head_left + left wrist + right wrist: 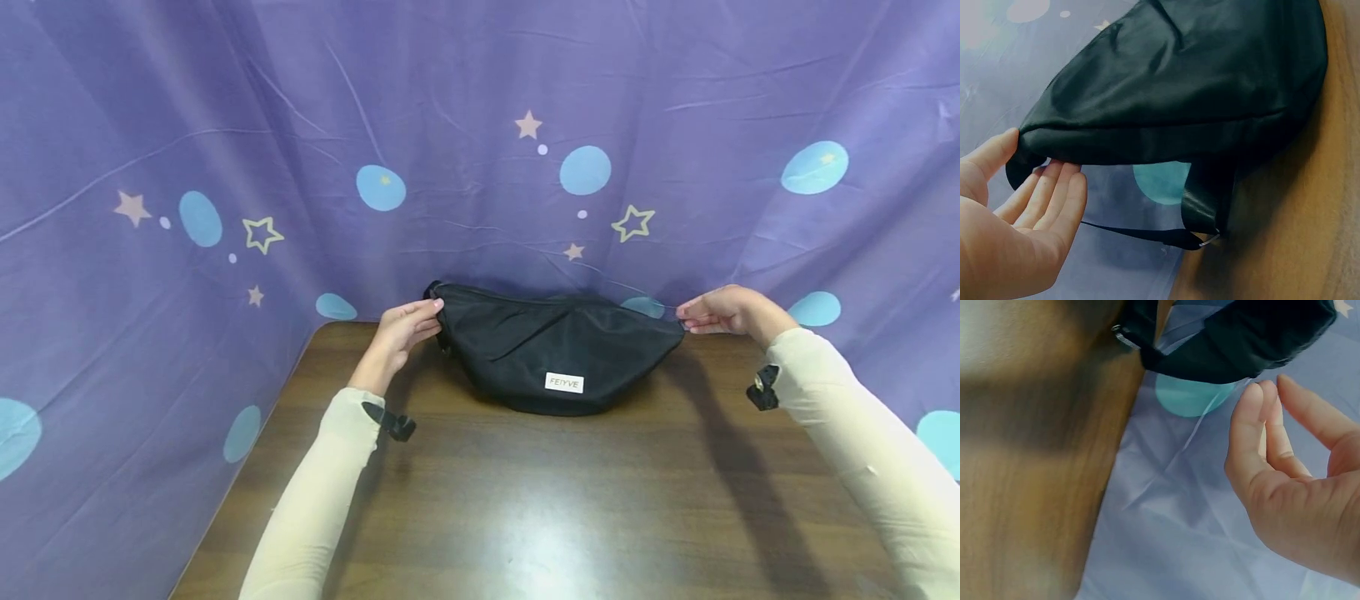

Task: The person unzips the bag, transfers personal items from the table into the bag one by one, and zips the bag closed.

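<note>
A black waist bag (555,350) with a white label (564,382) reading FEIYVE stands upright on the table near its back edge. My left hand (405,331) grips its upper left corner. In the left wrist view the thumb of that left hand (1016,231) lies on the corner tip and the fingers sit under the end. My right hand (723,312) pinches at the bag's pointed right tip. The right wrist view shows the thumb and fingertips of this right hand (1291,481) close together right at the bag's edge. The bag's back is mostly hidden.
A brown wooden table (480,508) spreads in front of the bag. Purple curtain (465,100) with stars and blue ovals hangs behind and to both sides. A black strap (1147,236) with a metal ring hangs behind the bag.
</note>
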`<action>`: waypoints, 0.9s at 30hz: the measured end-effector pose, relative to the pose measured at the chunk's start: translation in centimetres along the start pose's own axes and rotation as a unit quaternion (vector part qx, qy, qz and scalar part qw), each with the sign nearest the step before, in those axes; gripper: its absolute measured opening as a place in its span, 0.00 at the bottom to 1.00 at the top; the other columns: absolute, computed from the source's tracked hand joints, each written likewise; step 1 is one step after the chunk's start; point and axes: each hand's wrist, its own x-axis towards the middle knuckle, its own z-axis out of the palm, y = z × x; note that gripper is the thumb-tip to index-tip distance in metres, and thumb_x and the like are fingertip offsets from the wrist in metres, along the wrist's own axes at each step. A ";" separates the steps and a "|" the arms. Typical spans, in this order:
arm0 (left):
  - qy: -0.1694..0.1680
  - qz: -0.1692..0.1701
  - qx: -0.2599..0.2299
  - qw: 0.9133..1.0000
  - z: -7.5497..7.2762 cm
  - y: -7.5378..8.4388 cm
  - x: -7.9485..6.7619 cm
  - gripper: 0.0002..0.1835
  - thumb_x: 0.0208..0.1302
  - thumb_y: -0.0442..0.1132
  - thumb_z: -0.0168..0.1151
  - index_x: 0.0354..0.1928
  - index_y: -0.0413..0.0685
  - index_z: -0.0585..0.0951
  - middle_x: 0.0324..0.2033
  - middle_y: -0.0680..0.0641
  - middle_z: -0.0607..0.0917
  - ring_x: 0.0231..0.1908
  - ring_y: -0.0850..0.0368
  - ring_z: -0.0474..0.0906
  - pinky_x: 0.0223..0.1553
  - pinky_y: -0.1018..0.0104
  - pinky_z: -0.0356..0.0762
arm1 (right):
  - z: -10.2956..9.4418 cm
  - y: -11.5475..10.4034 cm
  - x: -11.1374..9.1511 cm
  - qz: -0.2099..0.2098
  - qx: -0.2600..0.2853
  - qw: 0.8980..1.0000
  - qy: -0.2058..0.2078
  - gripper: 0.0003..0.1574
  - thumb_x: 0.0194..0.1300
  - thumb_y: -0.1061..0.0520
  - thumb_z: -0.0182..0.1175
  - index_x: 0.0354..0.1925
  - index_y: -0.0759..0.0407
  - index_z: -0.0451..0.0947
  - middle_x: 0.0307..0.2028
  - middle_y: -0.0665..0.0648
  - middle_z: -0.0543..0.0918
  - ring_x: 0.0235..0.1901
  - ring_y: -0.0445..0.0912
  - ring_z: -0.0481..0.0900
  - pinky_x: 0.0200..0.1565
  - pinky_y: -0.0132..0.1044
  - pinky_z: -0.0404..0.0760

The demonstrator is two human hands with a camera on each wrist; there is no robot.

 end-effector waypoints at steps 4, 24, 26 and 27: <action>0.000 -0.003 0.030 1.000 -0.4 -0.3 -0.4 0.29 0.70 0.38 0.66 0.68 0.30 0.71 0.32 0.59 0.89 0.35 0.66 0.87 0.58 0.63 0.83 | -0.1 1.1 0.4 0.027 -0.015 0.999 -0.010 0.20 0.81 0.58 0.48 0.33 0.51 0.82 0.29 0.46 0.87 0.33 0.36 0.85 0.46 0.30 0.86; 0.016 0.010 0.079 0.997 0.4 -1.5 -0.8 0.29 0.67 0.32 0.68 0.67 0.28 0.72 0.47 0.45 0.87 0.37 0.66 0.86 0.58 0.63 0.83 | -0.1 7.2 2.4 -0.061 0.234 0.904 -0.353 0.45 0.82 0.38 0.24 0.60 0.67 0.77 0.60 0.65 0.82 0.65 0.51 0.79 0.72 0.39 0.70; 0.021 0.006 0.077 0.997 0.4 -1.6 -0.9 0.29 0.67 0.32 0.68 0.67 0.28 0.72 0.43 0.49 0.88 0.36 0.65 0.86 0.57 0.63 0.83 | 0.3 7.5 2.7 -0.080 0.269 0.887 -0.368 0.43 0.82 0.40 0.23 0.61 0.66 0.76 0.61 0.64 0.81 0.65 0.52 0.77 0.73 0.40 0.69; 0.025 0.004 0.075 0.997 0.4 -1.7 -1.0 0.29 0.67 0.32 0.68 0.67 0.28 0.72 0.41 0.50 0.88 0.36 0.65 0.86 0.56 0.64 0.83 | 0.4 7.7 2.9 -0.094 0.284 0.879 -0.371 0.42 0.82 0.41 0.24 0.61 0.66 0.75 0.61 0.64 0.80 0.65 0.52 0.77 0.73 0.41 0.69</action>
